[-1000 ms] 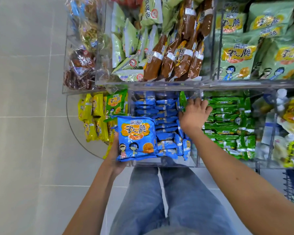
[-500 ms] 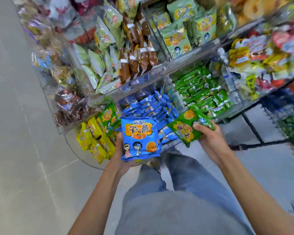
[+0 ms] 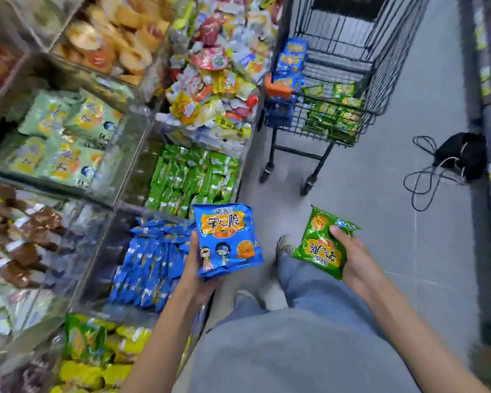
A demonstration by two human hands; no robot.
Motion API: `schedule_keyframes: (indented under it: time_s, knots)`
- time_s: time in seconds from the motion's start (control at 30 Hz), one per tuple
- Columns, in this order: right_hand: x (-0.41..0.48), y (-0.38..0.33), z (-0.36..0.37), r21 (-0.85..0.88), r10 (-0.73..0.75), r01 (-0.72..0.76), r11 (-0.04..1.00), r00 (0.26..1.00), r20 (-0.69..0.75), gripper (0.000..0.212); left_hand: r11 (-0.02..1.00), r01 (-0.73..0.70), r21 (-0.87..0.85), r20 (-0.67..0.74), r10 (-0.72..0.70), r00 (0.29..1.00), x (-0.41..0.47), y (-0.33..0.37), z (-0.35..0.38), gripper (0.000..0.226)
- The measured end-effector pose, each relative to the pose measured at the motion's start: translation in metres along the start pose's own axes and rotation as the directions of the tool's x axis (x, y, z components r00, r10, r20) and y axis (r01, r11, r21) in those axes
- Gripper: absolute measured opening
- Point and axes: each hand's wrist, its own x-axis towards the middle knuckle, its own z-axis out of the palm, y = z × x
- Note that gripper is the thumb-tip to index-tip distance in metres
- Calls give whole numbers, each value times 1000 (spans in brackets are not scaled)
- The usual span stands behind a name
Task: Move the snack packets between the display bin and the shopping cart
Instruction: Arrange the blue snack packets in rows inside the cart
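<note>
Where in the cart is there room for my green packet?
The far end of the cart, between its wire walls beyond the green pile, looks bare. The near end is crowded: the green pile fills the front, and blue packets stand on the bin side.

1. Blue packet (image 3: pixel 227 239), centre of the frame: bright blue, with an orange-yellow label bearing dark characters, two cartoon children and an orange disc below.
2. Green packet (image 3: pixel 321 248), right of centre: bright green with yellow-orange labels and a small blue corner patch.
3. Blue stack (image 3: pixel 153 262), lower centre-left: blue with white marks.
4. Green stack (image 3: pixel 193 177), centre: green with white ends.
5. Cart (image 3: pixel 380 80), upper right: black wire; its handle (image 3: pixel 277 87) is orange.
6. Pale packets (image 3: pixel 60 137), upper left: mint green with yellow labels.
7. Trousers (image 3: pixel 295 350), bottom: grey-blue.
8. Floor (image 3: pixel 366 180): grey.
9. Bag (image 3: pixel 462 154), right: black.
</note>
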Motion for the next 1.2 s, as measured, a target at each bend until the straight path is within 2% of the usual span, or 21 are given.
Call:
schedule_keyframes:
  time_s: [0.07,0.17,0.27,0.3,0.4,0.43,0.47,0.53,0.57,0.73,0.9,0.97,1.07,1.1,1.2]
  knots:
    - [11,-12,-14,29,12,-11,1000,999,-35,11,998,35,47,13,-35,999,28,6,21,95]
    - [40,-39,-28,54,14,-10,998,998,-69,11,993,87,73,17,-89,996,71,15,53,110]
    - [71,-84,-33,53,6,-2,999,997,-79,12,995,97,36,29,-98,995,111,24,84,106]
    - [81,-100,-33,55,-3,8,998,997,-83,12,996,83,20,22,-84,996,122,27,95,94]
    - [113,-145,-28,115,-26,32,993,998,-49,8,999,45,-30,22,-44,999,151,43,129,32]
    - [123,-158,-25,117,-18,22,993,999,-35,9,999,36,-29,6,-36,999,163,50,138,23]
    - [133,-170,-20,108,-8,10,994,1000,-20,10,999,36,-32,16,-35,999,173,55,146,28]
    - [152,-193,-9,99,16,-17,995,1000,5,18,998,59,-18,57,-58,997,194,71,164,65]
    - [163,-204,-3,103,35,-35,994,999,7,23,998,65,-8,62,-65,996,206,80,172,75]
    - [223,-258,28,120,81,-78,990,996,-23,24,999,40,2,78,-40,996,268,117,194,75]
    - [295,-317,53,160,15,4,987,993,-119,5,991,125,56,-80,-120,990,341,161,196,53]
    - [327,-335,61,88,1,21,996,972,-234,8,984,116,134,-31,-113,993,366,180,203,62]
    - [377,-349,64,5,35,-35,999,945,-325,22,978,156,140,21,-161,987,402,203,209,96]
    - [394,-351,61,-4,65,-70,998,938,-340,28,974,172,146,31,-179,983,415,207,209,101]
    - [438,-352,55,-57,131,-168,984,906,-403,44,967,206,151,58,-217,975,446,212,210,96]
